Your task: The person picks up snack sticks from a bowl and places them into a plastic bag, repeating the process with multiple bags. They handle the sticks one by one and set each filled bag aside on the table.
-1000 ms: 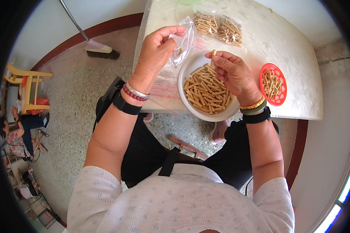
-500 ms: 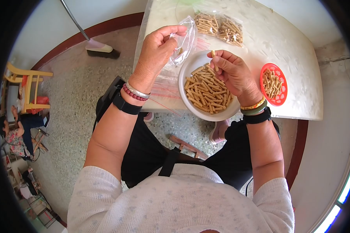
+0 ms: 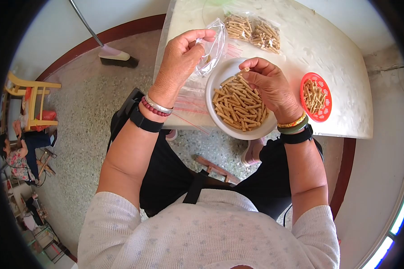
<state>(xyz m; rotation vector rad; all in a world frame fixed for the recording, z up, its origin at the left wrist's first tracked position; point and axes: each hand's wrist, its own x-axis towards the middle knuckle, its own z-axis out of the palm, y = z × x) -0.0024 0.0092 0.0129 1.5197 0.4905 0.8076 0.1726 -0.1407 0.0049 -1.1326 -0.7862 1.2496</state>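
Note:
My left hand (image 3: 186, 51) pinches the edge of a clear plastic bag (image 3: 214, 53), which hangs open with a small tan piece showing inside. Over the upper right of a white bowl (image 3: 212, 110), my right hand (image 3: 268, 80) has a short tan stick (image 3: 245, 70) between thumb and fingertips. Many similar short tan sticks (image 3: 240, 107) fill the bowl. To the right of that hand stands a red plastic basket (image 3: 329, 104) with more of these sticks in it.
Two filled clear bags (image 3: 253, 32) lie farther back on the pale table (image 3: 327, 49). Flat zip bags (image 3: 188, 107) lie under and left of the bowl. A broom (image 3: 116, 57) leans at the left wall. A person (image 3: 20, 157) sits at far left near a yellow chair (image 3: 42, 103).
The right hand has turned slightly, tilting the tan stick so it now points toward the bag. My left hand and the bag have hardly moved.

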